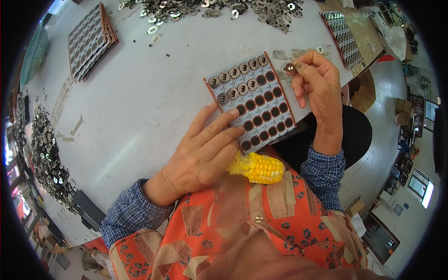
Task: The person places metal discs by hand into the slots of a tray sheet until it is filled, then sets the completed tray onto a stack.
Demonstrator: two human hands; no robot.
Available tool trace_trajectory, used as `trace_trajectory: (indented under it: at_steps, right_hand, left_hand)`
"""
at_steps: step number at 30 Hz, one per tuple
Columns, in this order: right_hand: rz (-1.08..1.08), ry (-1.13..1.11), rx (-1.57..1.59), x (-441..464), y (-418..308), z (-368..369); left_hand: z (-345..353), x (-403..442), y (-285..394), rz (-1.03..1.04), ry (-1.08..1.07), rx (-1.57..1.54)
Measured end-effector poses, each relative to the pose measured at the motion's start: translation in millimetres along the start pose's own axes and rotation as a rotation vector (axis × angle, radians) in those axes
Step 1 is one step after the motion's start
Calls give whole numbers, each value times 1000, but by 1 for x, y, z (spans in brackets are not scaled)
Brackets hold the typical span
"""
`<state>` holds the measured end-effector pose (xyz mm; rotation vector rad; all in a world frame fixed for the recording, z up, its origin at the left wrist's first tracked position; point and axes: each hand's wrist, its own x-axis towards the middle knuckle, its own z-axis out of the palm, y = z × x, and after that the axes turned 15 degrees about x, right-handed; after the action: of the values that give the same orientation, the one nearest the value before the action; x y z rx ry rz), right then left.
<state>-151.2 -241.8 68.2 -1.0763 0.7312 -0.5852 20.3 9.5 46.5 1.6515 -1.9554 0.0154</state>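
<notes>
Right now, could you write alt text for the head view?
A right hand pinches a small disc beside a tray of round pieces in rows; the left hand touches the tray. Yellow corn is close by; metal pieces lie heaped on the table.

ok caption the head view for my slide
Left hand touching a disc-bearing grid tray, right hand pinching a small disc
</notes>
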Motion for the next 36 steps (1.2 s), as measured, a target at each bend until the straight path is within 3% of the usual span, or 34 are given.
trace_trajectory:
  at_steps: [6, 9, 15, 21, 24, 27, 30, 36]
  right_hand:
    - [-213, 236, -563, -3, 5, 13]
    - [-397, 204, -814, -7, 6, 7]
    - [-802, -233, -1047, -4, 5, -3]
    - [-475, -181, -1074, -20, -11, 8]
    - [-507, -144, -923, -19, -7, 12]
    - [-91, -78, -341, -23, -6, 24]
    - [-10, -88, -311, -21, 2, 34]
    - [-197, -208, -462, -17, 15, 31]
  left_hand:
    - [0, 0, 0, -2, -7, -2]
    - [1, 0, 1, 0, 17, 6]
    - [5, -2, 1, 1, 44, 11]
    - [1, -3, 0, 0, 6, -2]
    - [2, -1, 1, 1, 9, -2]
    - [1, -1, 1, 2, 5, -1]
    - [1, -2, 1, 5, 9, -1]
    - [0, -1, 2, 9, -6, 8]
